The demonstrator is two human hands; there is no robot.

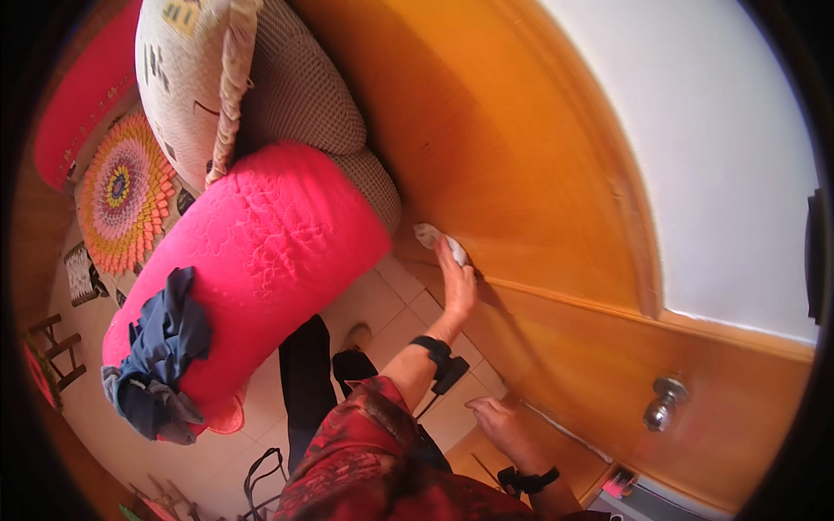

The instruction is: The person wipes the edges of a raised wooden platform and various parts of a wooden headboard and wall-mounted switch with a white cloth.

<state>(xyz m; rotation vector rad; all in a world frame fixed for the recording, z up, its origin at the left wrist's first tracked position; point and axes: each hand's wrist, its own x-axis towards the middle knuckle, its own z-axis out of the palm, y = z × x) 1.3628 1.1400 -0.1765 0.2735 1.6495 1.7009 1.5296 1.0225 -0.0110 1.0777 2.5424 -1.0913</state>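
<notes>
- White cloth (426, 233): up agst wooden panel (539, 234), at & past L hand's fingertips, long axis slanting far-L to near-R
- L hand (459, 282): much the nearer, gripping cloth, pressed to panel
- R hand (506, 428): well apart, lower R, loosely open, nothing seen in it
- Pink-covered seat (278, 226): L of cloth, w/ navy garment (174, 330) on it
- Round knob (667, 401): R of both hands

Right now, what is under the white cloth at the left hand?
The white cloth appears pressed against the orange-brown wooden panel by the left hand. Wood shows beside it; the patch directly beneath is covered, so I cannot see it.
</notes>
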